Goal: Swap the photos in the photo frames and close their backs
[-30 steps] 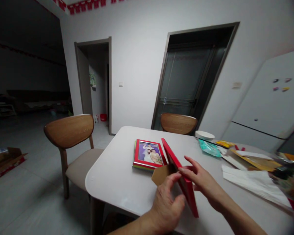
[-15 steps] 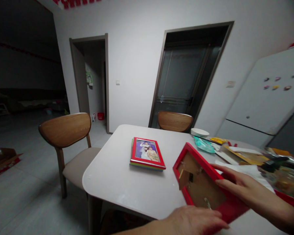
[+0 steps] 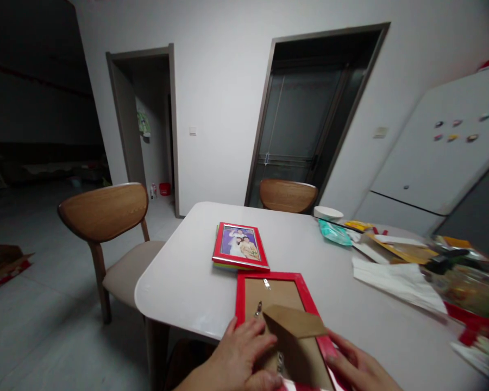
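Observation:
A red picture frame [image 3: 309, 296] lies back side up on the near part of the white table, showing its brown backing board, small metal clips and a raised brown stand flap [image 3: 295, 321]. My left hand [image 3: 238, 355] grips its left side, fingers bent over the edge and backing. On the opposite side, my right hand [image 3: 352, 361] holds the right edge, thumb on the red border. Just beyond it rests a second red picture frame [image 3: 262, 251], face up with a photo [image 3: 239, 243], stacked on something with a green-yellow edge.
The white table [image 3: 187, 288] carries a white bowl [image 3: 328, 213], a teal packet [image 3: 334, 233], white paper [image 3: 399, 282] and mixed clutter along its right side. Wooden chairs stand at the left [image 3: 104, 212] and far side [image 3: 288, 195]. A fridge [image 3: 440, 157] is at the right.
The held picture frame has moved left and down, from tilted in the air to the tabletop before the stack. My left hand has shifted onto its left side.

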The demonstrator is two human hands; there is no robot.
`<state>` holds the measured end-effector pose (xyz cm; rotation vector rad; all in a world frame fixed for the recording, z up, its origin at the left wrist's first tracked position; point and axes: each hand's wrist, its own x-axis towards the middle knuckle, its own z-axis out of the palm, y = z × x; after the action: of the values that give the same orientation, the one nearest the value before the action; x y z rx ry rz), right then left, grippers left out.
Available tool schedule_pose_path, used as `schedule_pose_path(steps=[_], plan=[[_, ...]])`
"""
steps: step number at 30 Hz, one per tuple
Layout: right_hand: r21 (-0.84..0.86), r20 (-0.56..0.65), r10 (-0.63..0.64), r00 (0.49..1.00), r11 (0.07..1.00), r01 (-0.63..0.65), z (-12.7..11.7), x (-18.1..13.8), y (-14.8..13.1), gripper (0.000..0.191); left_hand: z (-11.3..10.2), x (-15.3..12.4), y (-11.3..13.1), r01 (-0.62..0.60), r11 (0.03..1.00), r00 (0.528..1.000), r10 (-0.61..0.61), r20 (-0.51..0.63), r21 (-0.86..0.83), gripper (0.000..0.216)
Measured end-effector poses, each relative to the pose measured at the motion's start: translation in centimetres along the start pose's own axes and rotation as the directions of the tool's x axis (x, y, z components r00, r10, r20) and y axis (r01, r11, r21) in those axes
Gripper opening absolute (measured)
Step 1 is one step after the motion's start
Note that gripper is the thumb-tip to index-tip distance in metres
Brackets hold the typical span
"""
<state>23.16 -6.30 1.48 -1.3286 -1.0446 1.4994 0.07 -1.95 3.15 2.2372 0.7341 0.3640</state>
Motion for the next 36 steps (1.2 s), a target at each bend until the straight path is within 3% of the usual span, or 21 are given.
schedule_pose_path(steps=[3,5,9,12,17,20,25,29,36], plan=[[-0.211,0.027,-0.045,0.999,0.976,0.05,0.6,1.6,0.5,0.054,0.5,-0.3,-1.0,0.124,0.992,0.987,-0.124,-0.1,0.003,0.057],[-0.404,-0.001,-0.093,0.996,0.911,0.085,0.7,2.5,0.9,0.045,0.7,-0.2,-1.8,0.177,0.984,0.964,-0.175,-0.2,-0.007,0.063],[-0.661,-0.052,-0.18,0.982,0.743,0.101,1.4,3.6,1.2,0.038,0.6,0.3,-2.6,0.147,0.984,0.972,-0.124,-0.2,0.104,0.058],[-0.695,0.005,-0.172,0.985,0.708,0.127,1.9,3.7,0.9,0.042,0.3,0.6,-2.6,0.137,0.972,0.98,-0.105,-0.171,0.192,0.046],[-0.763,0.031,-0.179,0.983,0.631,0.139,1.6,4.2,0.0,0.038,0.3,0.4,-3.2,0.154,0.974,0.958,-0.105,-0.266,0.169,0.034],[-0.812,0.0,-0.218,0.976,0.569,0.127,1.6,5.0,-0.2,0.043,0.4,0.2,-4.5,0.225,0.968,0.913,-0.171,-0.371,0.107,0.044],[-0.92,-0.026,-0.36,0.933,0.374,0.118,2.5,6.3,0.3,0.037,0.5,-0.1,-6.7,0.341,0.936,0.847,-0.268,-0.458,0.083,0.057],[-0.947,-0.049,-0.353,0.934,0.315,0.07,3.1,7.1,0.5,0.027,0.2,0.1,-7.5,0.322,0.941,0.852,-0.242,-0.464,0.101,0.056],[-0.976,-0.033,-0.361,0.932,0.212,0.048,3.6,7.7,0.1,0.028,0.0,0.6,-7.6,0.311,0.934,0.846,-0.188,-0.499,0.176,0.053]])
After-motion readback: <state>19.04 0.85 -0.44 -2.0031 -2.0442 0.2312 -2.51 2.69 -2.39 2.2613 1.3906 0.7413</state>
